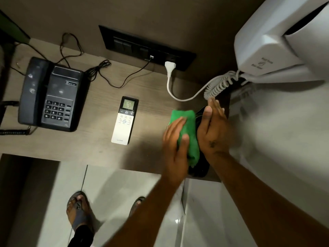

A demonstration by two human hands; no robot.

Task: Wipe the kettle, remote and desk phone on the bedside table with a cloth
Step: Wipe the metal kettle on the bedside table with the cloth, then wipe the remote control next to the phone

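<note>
Green cloth is pressed by the left hand, fingers clamped on it, against the dark kettle at the bench's four o'clock corner; the right hand lies flat, fingers together, steadying it.

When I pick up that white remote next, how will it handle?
The remote looks like a rigid, slim plastic slab, probably light. It lies flat on the table, so it should slide rather than roll. Its smooth casing may be slippery; the small screen end seems the fragile part.
</note>
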